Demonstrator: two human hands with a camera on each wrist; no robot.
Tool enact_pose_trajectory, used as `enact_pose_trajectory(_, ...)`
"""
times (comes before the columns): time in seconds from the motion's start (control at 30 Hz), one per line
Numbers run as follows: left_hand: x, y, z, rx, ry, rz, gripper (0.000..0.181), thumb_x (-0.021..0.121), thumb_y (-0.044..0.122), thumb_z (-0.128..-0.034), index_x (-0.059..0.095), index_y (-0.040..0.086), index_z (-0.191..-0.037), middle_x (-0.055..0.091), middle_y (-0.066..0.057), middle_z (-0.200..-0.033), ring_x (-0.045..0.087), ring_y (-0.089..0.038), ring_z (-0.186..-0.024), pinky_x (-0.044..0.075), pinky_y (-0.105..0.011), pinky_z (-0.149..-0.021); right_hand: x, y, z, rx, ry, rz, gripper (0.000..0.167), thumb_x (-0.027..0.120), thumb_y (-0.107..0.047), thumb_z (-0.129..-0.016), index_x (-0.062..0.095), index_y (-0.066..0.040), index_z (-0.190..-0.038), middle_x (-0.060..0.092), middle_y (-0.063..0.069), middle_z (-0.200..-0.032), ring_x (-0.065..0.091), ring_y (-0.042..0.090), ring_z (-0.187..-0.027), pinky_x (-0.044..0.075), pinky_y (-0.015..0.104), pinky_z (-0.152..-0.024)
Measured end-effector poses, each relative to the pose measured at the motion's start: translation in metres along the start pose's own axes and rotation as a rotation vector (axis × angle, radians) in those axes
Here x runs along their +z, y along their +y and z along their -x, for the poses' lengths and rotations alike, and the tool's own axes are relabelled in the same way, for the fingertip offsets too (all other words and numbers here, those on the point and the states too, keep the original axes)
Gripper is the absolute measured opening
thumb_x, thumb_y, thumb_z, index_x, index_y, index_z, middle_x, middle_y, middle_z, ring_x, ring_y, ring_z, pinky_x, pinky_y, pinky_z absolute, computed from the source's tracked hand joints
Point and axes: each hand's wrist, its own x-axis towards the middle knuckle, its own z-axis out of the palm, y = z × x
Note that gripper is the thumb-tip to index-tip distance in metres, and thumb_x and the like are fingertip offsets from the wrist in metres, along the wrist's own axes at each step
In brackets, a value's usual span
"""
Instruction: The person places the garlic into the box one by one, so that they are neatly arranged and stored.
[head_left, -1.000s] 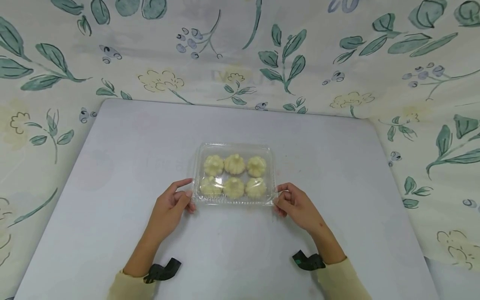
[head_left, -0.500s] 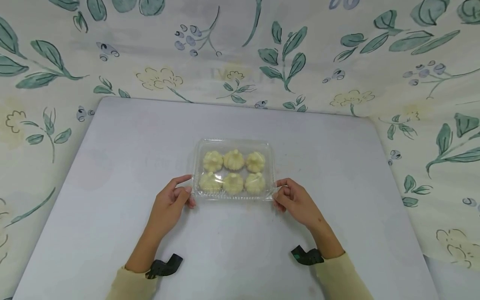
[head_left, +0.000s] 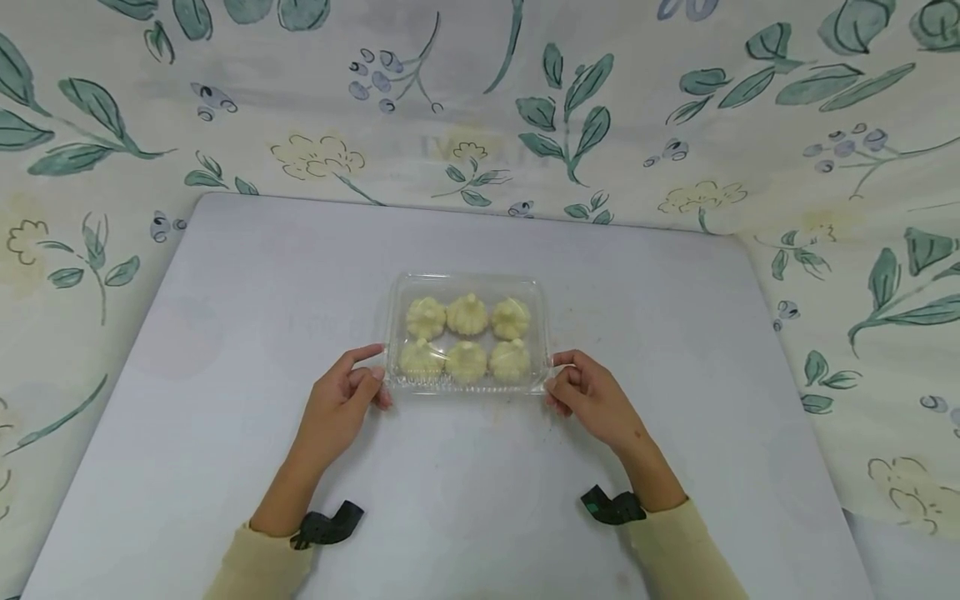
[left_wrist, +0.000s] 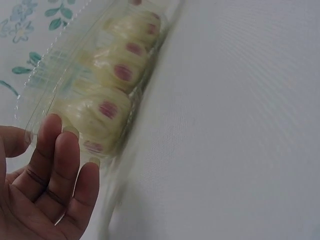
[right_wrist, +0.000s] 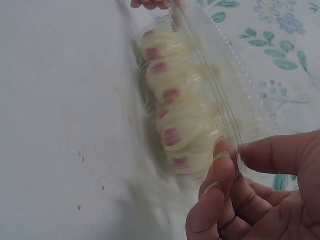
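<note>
A clear plastic clamshell box (head_left: pixel 468 388) sits at the middle of the table in the head view, lid down. Inside, in two rows, lie several pale yellow, ribbed, garlic-shaped pieces (head_left: pixel 467 315); pinkish-purple patches show on their lower sides in both wrist views. At the near left corner my left hand (head_left: pixel 341 408) pinches the box's rim between thumb and fingers. My right hand (head_left: pixel 592 400) pinches the rim at the near right corner, its thumb (right_wrist: pixel 275 154) on one side and fingers on the other. Whether the box's base touches the table is unclear.
Under the box spreads a white tabletop (head_left: pixel 465 483). Behind and beside it hangs a white cloth with leaves and flowers (head_left: pixel 465 100). Black wrist-worn devices (head_left: pixel 327 523) sit by both cream sleeves (head_left: pixel 262 567). Small dark specks (right_wrist: pixel 81 156) dot the table.
Both hands and the box have shifted slightly up in the head view, partly along with a small camera shift. The grip at both corners looks the same.
</note>
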Motion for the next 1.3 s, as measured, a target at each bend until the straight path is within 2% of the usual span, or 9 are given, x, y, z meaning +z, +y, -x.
enact_pose_trajectory(0.5, -0.002, 0.005, -0.016, 0.046, -0.003, -0.103, 0.039, 0.054, 0.026, -0.1114, 0.054, 0.012, -0.147, 0.070, 0.003, -0.077, 0.070, -0.014, -0.078, 0.050, -0.022, -0.075, -0.004, -0.001, -0.007, -0.021, 0.051, -0.002, 0.034, 0.059, -0.004, -0.104, 0.052, 0.006, -0.135, 0.068, 0.016, -0.088, 0.060, 0.021, -0.070, 0.053, 0.029, -0.066)
enact_pose_trajectory(0.77, 0.001, 0.003, -0.024, 0.048, 0.006, -0.057, 0.039, 0.054, 0.027, -0.1114, 0.055, 0.011, -0.147, 0.070, 0.001, -0.077, 0.071, -0.017, -0.077, 0.054, -0.024, -0.075, -0.007, -0.002, -0.012, -0.037, 0.061, 0.022, 0.037, 0.059, -0.006, -0.105, 0.053, 0.006, -0.139, 0.069, 0.015, -0.090, 0.061, 0.021, -0.070, 0.054, 0.029, -0.066)
enact_pose_trajectory(1.0, 0.002, 0.005, -0.029, 0.053, 0.003, -0.067, 0.039, 0.055, 0.028, -0.1111, 0.055, 0.010, -0.146, 0.070, 0.001, -0.077, 0.070, -0.018, -0.075, 0.056, -0.027, -0.072, -0.011, -0.005, -0.015, -0.034, 0.073, 0.056, 0.039, 0.060, -0.007, -0.105, 0.053, 0.006, -0.142, 0.070, 0.014, -0.090, 0.061, 0.023, -0.070, 0.054, 0.029, -0.066)
enact_pose_trajectory(1.3, -0.001, 0.000, -0.037, 0.067, -0.002, -0.055, 0.040, 0.053, 0.029, -0.1118, 0.055, 0.009, -0.146, 0.071, -0.001, -0.077, 0.070, -0.018, -0.076, 0.059, -0.031, -0.072, -0.010, -0.005, -0.022, -0.032, 0.055, 0.071, 0.039, 0.059, -0.010, -0.107, 0.053, 0.003, -0.143, 0.071, 0.014, -0.092, 0.062, 0.023, -0.071, 0.055, 0.029, -0.068)
